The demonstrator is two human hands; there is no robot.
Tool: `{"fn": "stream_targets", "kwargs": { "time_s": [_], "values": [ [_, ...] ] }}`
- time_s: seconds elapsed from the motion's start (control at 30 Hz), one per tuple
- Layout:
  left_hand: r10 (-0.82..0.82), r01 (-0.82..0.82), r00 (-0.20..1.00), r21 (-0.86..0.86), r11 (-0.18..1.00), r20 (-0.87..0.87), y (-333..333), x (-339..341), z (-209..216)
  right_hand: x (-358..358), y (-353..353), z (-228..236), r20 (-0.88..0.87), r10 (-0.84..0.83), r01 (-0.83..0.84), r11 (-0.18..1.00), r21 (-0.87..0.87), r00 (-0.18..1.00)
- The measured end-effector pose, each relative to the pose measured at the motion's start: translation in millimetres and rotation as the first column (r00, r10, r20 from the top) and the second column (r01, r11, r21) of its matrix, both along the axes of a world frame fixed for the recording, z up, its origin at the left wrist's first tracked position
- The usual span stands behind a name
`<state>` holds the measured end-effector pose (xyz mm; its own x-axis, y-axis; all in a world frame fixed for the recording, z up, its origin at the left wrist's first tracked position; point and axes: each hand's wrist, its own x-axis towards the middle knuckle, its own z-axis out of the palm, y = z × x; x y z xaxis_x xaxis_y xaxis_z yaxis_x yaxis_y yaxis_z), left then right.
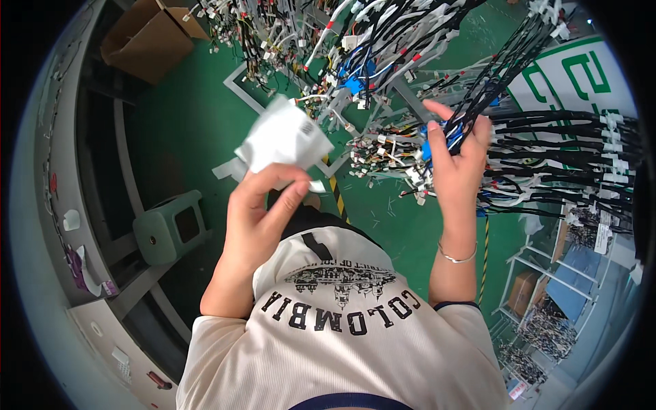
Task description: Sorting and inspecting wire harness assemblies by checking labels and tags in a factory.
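My left hand (260, 208) is closed in a pinch, thumb against forefinger, on a thin white sheet (283, 137) with a small dark mark. Whether the sheet is paper or plastic I cannot tell. A small white strip (316, 186) shows by the fingertips. On the right, my right hand (461, 150) wraps its fingers round a black wire harness (478, 89) with blue tape among its wires. Beside and below that hand hang many loose wire ends with white connectors (383, 150).
More wire harnesses (560, 137) hang in rows at the right, and others (266, 34) at the top. A cardboard box (147, 37) stands at the far left, near a grey-green stool (171, 229). A white rack (553, 263) with bundled wires is at the lower right.
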<state>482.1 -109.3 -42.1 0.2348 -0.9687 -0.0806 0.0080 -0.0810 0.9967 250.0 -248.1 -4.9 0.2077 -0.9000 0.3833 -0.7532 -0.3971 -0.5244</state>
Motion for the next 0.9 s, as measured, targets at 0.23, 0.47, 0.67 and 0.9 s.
{"fn": "stream_targets", "kwargs": {
  "time_s": [0.23,0.47,0.67,0.9],
  "values": [
    [-0.811,0.698,0.582,-0.479,0.533,-0.055,-9.3,-61.3,22.3,10.8,-47.8,-39.7,0.846,-0.036,-0.575,0.718,0.391,0.532],
    [-0.851,0.783,-0.165,-0.591,0.195,-0.499,-34.5,-61.8,26.0,68.6,15.8,-15.9,0.921,-0.155,-0.522,0.785,0.335,0.357],
    [-0.952,0.794,-0.105,-0.601,0.094,-0.287,-50.4,-18.0,44.1,91.2,44.2,12.0,0.912,-0.293,-0.449,0.799,0.399,0.288],
    [-0.867,0.771,0.441,-0.395,0.499,-0.234,-40.1,66.4,61.2,101.9,51.7,21.9,0.933,-0.349,-0.537,0.774,0.337,0.083]
  ]
}}
